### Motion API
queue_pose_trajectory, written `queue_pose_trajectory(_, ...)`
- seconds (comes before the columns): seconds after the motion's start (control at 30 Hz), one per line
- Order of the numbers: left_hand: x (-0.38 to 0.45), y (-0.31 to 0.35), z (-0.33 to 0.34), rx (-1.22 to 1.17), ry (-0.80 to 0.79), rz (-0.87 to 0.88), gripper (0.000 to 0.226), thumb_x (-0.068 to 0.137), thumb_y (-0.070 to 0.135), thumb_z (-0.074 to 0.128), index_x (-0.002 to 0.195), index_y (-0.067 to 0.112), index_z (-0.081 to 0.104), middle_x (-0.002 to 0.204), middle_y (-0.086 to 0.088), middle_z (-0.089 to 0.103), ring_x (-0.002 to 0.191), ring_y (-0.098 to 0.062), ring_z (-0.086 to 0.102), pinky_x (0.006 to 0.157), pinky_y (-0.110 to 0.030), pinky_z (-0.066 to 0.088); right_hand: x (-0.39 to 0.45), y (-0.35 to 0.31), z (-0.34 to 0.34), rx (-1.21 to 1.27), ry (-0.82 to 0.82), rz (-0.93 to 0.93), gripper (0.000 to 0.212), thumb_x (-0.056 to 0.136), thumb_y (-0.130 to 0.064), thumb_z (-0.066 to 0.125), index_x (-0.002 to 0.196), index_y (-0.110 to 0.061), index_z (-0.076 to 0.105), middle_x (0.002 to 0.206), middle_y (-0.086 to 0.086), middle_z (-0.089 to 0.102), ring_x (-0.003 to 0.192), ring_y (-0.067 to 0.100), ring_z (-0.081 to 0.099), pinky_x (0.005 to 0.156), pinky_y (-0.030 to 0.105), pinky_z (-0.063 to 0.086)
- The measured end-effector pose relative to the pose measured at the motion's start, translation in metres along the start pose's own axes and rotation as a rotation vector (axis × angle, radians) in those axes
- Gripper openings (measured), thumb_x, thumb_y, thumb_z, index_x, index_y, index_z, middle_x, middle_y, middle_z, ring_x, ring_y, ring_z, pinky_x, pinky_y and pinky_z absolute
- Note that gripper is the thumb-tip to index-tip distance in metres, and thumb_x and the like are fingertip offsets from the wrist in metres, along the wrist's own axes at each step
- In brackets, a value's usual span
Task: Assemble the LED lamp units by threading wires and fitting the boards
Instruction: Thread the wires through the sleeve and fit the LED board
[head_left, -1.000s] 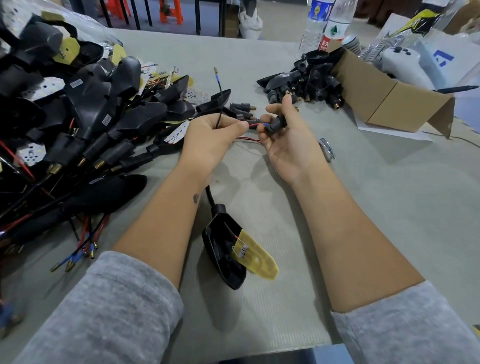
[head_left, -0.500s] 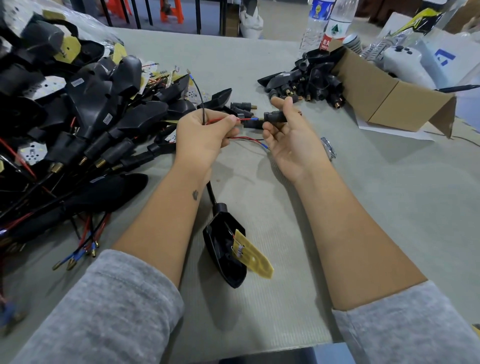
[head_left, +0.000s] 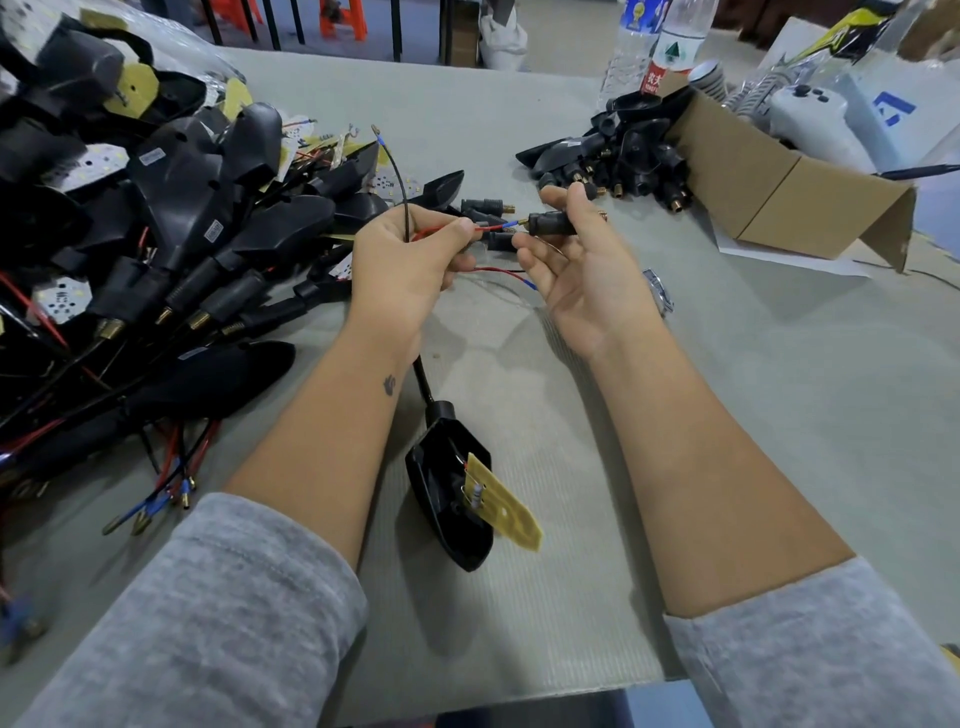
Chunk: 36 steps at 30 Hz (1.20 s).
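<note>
Head view: black stem sleeve (head_left: 551, 224) (brass-tipped) meets red wire (head_left: 485, 229).

At the far right of the grey worktop (head_left: 779, 415) we see an open cardboard box (head_left: 779, 176) lying on a white sheet (head_left: 795, 257). Behind its left end stand two clear plastic bottles (head_left: 670, 47), side by side. Past the box we make out a white controller (head_left: 810, 111) and a white bag (head_left: 904, 98) with a blue mark. Beyond the worktop's far edge, orange stools (head_left: 343, 21) stand on the floor.
</note>
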<state>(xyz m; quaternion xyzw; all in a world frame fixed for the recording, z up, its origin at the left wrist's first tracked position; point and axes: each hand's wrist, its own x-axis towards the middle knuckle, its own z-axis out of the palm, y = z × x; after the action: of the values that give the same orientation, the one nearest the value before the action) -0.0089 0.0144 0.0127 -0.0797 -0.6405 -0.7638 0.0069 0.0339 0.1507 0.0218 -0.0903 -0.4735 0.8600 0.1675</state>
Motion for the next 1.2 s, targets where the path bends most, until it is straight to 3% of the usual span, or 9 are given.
queue_pose_trajectory(0.47, -0.003, 0.002, -0.001, 0.039, 0.0, -0.006, 0.019, 0.086, 0.005, 0.068, 0.071, 0.016, 0.061, 0.077, -0.002, 0.072, 0.051, -0.003, 0.06, 0.05, -0.017, 0.042, -0.003, -0.001, 0.0, -0.065, 0.01, 0.009, 0.02, 0.099, -0.026, 0.054, 0.107, -0.008, 0.059, 0.085, 0.009, 0.06, 0.066, 0.018, 0.071, 0.057, 0.021, 0.055)
queue_pose_trajectory(0.63, -0.001, -0.002, -0.003, 0.133, 0.016, 0.007, 0.012, 0.084, 0.008, 0.071, 0.076, 0.012, 0.062, 0.087, -0.012, 0.073, 0.055, -0.005, 0.064, 0.055, -0.018, 0.049, -0.004, -0.002, 0.001, -0.05, -0.059, 0.021, 0.014, 0.1, -0.021, 0.053, 0.103, -0.01, 0.06, 0.09, 0.014, 0.068, 0.079, 0.026, 0.073, 0.061, 0.026, 0.058)
queue_pose_trajectory(0.87, -0.001, -0.002, -0.003, 0.228, 0.05, 0.021, 0.013, 0.082, 0.011, 0.072, 0.074, 0.013, 0.062, 0.076, -0.006, 0.071, 0.06, -0.011, 0.066, 0.061, -0.027, 0.053, -0.006, -0.001, 0.003, -0.154, -0.141, 0.006, 0.017, 0.102, -0.025, 0.048, 0.101, -0.014, 0.061, 0.094, 0.016, 0.07, 0.083, 0.027, 0.071, 0.07, 0.031, 0.06)
queue_pose_trajectory(1.03, -0.004, 0.005, -0.001, 0.063, 0.023, 0.005, 0.016, 0.085, 0.004, 0.069, 0.073, 0.012, 0.062, 0.081, -0.01, 0.071, 0.056, -0.006, 0.06, 0.052, -0.016, 0.045, -0.006, -0.001, 0.004, -0.175, -0.138, 0.013, 0.018, 0.102, -0.027, 0.047, 0.102, -0.016, 0.062, 0.094, 0.013, 0.07, 0.08, 0.026, 0.071, 0.069, 0.03, 0.059)
queue_pose_trajectory(1.2, -0.004, 0.011, -0.001, -0.21, -0.006, -0.123, 0.017, 0.089, 0.008, 0.067, 0.074, 0.017, 0.063, 0.076, 0.0, 0.072, 0.05, -0.004, 0.054, 0.05, -0.015, 0.039, -0.007, -0.002, 0.004, -0.137, -0.113, 0.037, 0.026, 0.102, -0.036, 0.045, 0.109, -0.016, 0.06, 0.083, 0.006, 0.069, 0.075, 0.022, 0.07, 0.066, 0.029, 0.059)
